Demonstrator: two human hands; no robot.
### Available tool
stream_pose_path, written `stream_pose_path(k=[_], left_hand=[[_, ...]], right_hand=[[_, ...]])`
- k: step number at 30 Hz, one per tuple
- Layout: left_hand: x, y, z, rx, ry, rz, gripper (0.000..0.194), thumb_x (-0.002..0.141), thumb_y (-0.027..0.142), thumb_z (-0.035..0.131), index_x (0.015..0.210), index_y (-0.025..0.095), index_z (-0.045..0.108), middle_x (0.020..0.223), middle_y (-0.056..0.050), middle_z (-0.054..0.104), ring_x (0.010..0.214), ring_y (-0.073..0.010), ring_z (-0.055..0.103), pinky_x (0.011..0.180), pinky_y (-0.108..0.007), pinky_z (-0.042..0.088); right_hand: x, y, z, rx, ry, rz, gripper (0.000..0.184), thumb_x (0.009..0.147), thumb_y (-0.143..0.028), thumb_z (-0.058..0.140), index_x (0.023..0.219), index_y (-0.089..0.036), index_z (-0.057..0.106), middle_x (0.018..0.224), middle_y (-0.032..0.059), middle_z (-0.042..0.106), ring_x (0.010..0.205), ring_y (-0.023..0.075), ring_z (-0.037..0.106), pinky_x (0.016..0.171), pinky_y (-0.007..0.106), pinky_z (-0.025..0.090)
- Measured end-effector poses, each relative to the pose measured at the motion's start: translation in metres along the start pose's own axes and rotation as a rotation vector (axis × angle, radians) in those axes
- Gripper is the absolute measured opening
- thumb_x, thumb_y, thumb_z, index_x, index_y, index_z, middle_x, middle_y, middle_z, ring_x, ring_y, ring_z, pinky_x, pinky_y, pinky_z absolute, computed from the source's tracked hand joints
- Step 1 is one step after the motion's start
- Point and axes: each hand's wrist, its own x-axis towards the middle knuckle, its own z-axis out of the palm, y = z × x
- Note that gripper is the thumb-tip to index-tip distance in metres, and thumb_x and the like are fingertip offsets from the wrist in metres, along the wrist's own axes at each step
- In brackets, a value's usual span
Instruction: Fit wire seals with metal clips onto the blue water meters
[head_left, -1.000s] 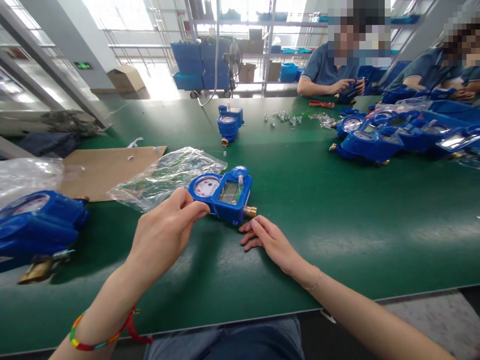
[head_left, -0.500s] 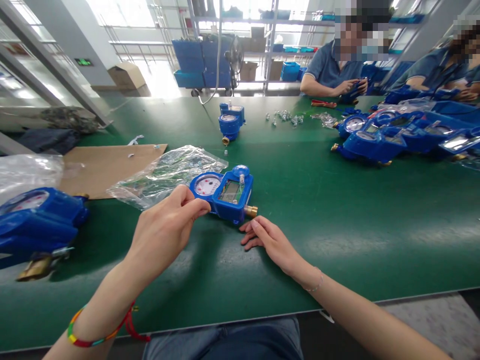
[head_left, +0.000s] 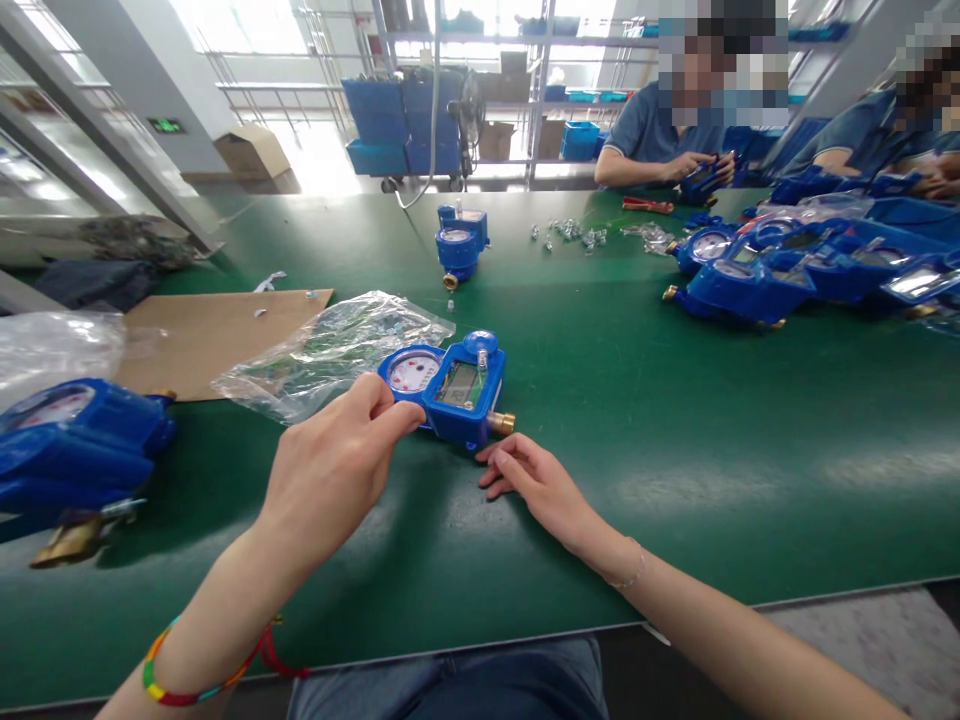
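A blue water meter [head_left: 450,388] with a round dial, a small screen and brass ends lies on the green table [head_left: 675,450] in front of me. My left hand [head_left: 337,470] is closed in a pinch against the meter's near left edge by the dial. My right hand [head_left: 536,485] lies flat on the table just below the meter's brass fitting, fingers loosely stretched out, holding nothing. A clear plastic bag [head_left: 330,350] of small parts lies behind the meter to the left.
Another blue meter [head_left: 71,450] sits at the near left, a third [head_left: 459,245] stands farther back. A cardboard sheet [head_left: 202,335] lies left. Several blue meters [head_left: 787,265] and loose screws [head_left: 570,235] lie at the far right, where two people work with their hands.
My left thumb and fingers have shifted slightly along the meter's edge. The meter and my right hand have barely moved.
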Motion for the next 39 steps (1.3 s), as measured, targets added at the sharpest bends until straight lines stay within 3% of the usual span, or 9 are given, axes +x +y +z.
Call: stream_pose_path(k=[4, 7, 13, 18, 23, 27, 31, 36, 39], left_hand=[[-0.003, 0.019, 0.005, 0.038, -0.047, 0.066, 0.021, 0.088, 0.011, 0.047, 0.098, 0.023, 0.062, 0.085, -0.002, 0.052, 0.071, -0.0165, 0.052, 0.054, -0.028, 0.033], [-0.008, 0.034, 0.019, 0.016, -0.125, 0.079, 0.022, 0.088, 0.011, 0.045, 0.097, 0.022, 0.063, 0.083, -0.003, 0.052, 0.075, -0.0186, 0.054, 0.058, -0.029, 0.035], [-0.020, 0.052, 0.051, -0.223, -0.094, -0.141, 0.019, 0.094, 0.025, 0.044, 0.100, 0.021, 0.062, 0.088, -0.004, 0.061, 0.074, -0.0184, 0.058, 0.064, -0.029, 0.038], [-0.037, 0.046, 0.059, -0.672, -0.250, -0.417, 0.021, 0.093, 0.037, 0.047, 0.097, 0.022, 0.061, 0.091, -0.002, 0.066, 0.082, -0.0182, 0.061, 0.075, -0.028, 0.041], [-0.063, 0.031, 0.052, -0.866, -0.317, -0.548, 0.020, 0.089, 0.041, 0.052, 0.085, 0.023, 0.060, 0.098, -0.003, 0.061, 0.096, -0.0196, 0.056, 0.086, -0.028, 0.039], [-0.083, 0.029, 0.048, -0.977, -0.309, -0.727, 0.023, 0.087, 0.043, 0.054, 0.096, 0.024, 0.063, 0.093, -0.002, 0.059, 0.083, -0.0174, 0.055, 0.079, -0.027, 0.039], [-0.092, 0.042, 0.048, -1.195, -0.297, -0.964, 0.034, 0.088, 0.046, 0.053, 0.110, 0.022, 0.062, 0.074, 0.000, 0.057, 0.068, -0.0145, 0.052, 0.071, -0.026, 0.041], [-0.091, 0.060, 0.042, -1.387, -0.238, -1.219, 0.044, 0.077, 0.049, 0.066, 0.110, 0.019, 0.066, 0.081, -0.002, 0.058, 0.058, -0.0089, 0.044, 0.049, -0.019, 0.037], [-0.091, 0.060, 0.037, -1.420, -0.115, -1.361, 0.050, 0.069, 0.046, 0.075, 0.111, 0.019, 0.068, 0.077, -0.002, 0.060, 0.062, -0.0098, 0.049, 0.051, -0.017, 0.042]], right_hand=[[0.004, 0.003, 0.005, 0.020, 0.042, -0.066, 0.022, 0.079, -0.030, 0.068, 0.084, -0.018, 0.050, 0.102, 0.0044, 0.058, 0.093, 0.0160, 0.062, 0.082, 0.031, 0.052], [0.007, 0.002, 0.010, 0.034, 0.061, -0.102, 0.025, 0.074, -0.024, 0.072, 0.083, -0.019, 0.048, 0.094, 0.0009, 0.057, 0.088, 0.0132, 0.060, 0.082, 0.028, 0.050], [0.018, 0.001, 0.012, -0.086, 0.156, -0.105, 0.025, 0.072, -0.019, 0.072, 0.076, -0.019, 0.047, 0.074, -0.0031, 0.058, 0.072, 0.0123, 0.058, 0.066, 0.024, 0.046], [0.008, -0.008, -0.010, -0.382, 0.017, -0.023, 0.021, 0.075, -0.006, 0.062, 0.093, -0.017, 0.059, 0.067, -0.0025, 0.062, 0.063, 0.0117, 0.058, 0.062, 0.022, 0.043], [-0.007, -0.030, -0.033, -0.629, -0.208, -0.001, 0.030, 0.078, -0.006, 0.055, 0.099, -0.018, 0.073, 0.076, 0.0018, 0.066, 0.067, 0.0127, 0.057, 0.063, 0.023, 0.041], [-0.011, -0.030, -0.027, -0.225, -0.375, 0.249, 0.024, 0.075, -0.015, 0.063, 0.098, -0.014, 0.071, 0.069, 0.0003, 0.063, 0.057, 0.0095, 0.053, 0.054, 0.021, 0.040], [-0.014, -0.014, -0.010, 0.314, -0.316, 0.432, 0.028, 0.067, -0.025, 0.078, 0.085, -0.012, 0.060, 0.071, 0.0015, 0.065, 0.062, 0.0108, 0.062, 0.064, 0.023, 0.050], [-0.014, -0.007, -0.002, 0.491, -0.196, 0.380, 0.038, 0.065, -0.032, 0.082, 0.084, -0.012, 0.056, 0.078, 0.0060, 0.069, 0.076, 0.0152, 0.069, 0.076, 0.027, 0.052], [-0.013, -0.007, -0.001, 0.474, -0.165, 0.311, 0.037, 0.067, -0.034, 0.081, 0.083, -0.012, 0.056, 0.080, 0.0072, 0.070, 0.075, 0.0155, 0.069, 0.073, 0.026, 0.052]])
